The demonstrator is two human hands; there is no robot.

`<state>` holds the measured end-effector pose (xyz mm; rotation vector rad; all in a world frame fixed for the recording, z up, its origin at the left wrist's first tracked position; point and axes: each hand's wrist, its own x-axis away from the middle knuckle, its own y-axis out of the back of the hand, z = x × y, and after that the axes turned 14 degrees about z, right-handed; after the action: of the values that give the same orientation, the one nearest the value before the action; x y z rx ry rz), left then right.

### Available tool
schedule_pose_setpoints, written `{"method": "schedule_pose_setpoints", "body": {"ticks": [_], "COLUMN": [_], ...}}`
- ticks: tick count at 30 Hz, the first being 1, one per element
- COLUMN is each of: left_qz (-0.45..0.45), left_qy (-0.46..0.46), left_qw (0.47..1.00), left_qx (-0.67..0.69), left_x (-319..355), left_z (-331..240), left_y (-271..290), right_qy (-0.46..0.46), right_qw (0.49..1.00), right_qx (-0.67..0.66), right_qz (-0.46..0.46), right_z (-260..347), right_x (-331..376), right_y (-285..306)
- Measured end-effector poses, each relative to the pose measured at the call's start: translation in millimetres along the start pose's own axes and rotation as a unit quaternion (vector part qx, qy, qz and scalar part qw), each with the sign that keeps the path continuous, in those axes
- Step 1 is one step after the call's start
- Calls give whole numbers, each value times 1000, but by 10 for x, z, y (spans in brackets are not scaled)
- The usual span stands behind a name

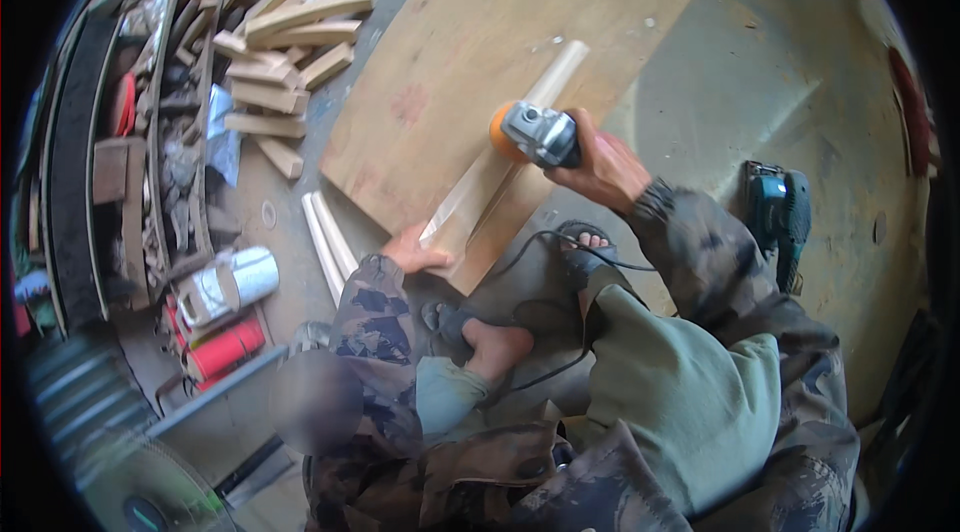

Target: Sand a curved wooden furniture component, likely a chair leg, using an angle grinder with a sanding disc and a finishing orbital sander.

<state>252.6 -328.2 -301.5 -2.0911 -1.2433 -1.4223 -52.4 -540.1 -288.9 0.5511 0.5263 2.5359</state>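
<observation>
My right hand (pixel 607 167) is closed round the body of an angle grinder (pixel 540 132), whose silver head and orange disc (pixel 500 135) sit over the middle of a long pale wooden piece (pixel 462 204). That piece lies slantwise on a plywood board (pixel 400 97), its far end pointing up and right. At its near end, by the board's front corner, my left hand (pixel 413 250) grips the wood with the thumb laid across it. The disc hides part of the wood, so exact contact is hard to make out. A black cord (pixel 525 247) runs past my sandalled feet.
Several cut wooden blocks (pixel 290 62) lie piled at the far left, beside a rack of scraps (pixel 180 132). Two slim pale strips (pixel 328 244) rest left of the board. A teal power sander (pixel 775 207) is on the floor at right; a red cylinder (pixel 225 347) lies at lower left.
</observation>
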Motion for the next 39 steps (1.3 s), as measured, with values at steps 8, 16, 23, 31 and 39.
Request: {"method": "schedule_pose_setpoints", "body": {"ticks": [8,16,23,31,39], "left_qz": [-350,-266,-188,-172,-227], "left_qy": [69,-33,-2,-37,-43], "left_qw": [896,947,972,973,958], "left_qx": [-267,-179,-143,-149,-169], "left_x": [47,30,-41,-142,-33], "left_z": [-119,-10,-37,96,20], "left_y": [-493,-493,-388,-357,-363], "right_qy": [-70,-20,45,104,-26], "right_qw": [992,997,996,990,997], "right_qx": [-48,-46,30,46,53], "right_qz": [-88,-53,65,77,-45], "right_z": [10,206,509,517,53], "right_x": [473,499,371,311,92], "right_y": [216,-58,-534,-826,-5]}}
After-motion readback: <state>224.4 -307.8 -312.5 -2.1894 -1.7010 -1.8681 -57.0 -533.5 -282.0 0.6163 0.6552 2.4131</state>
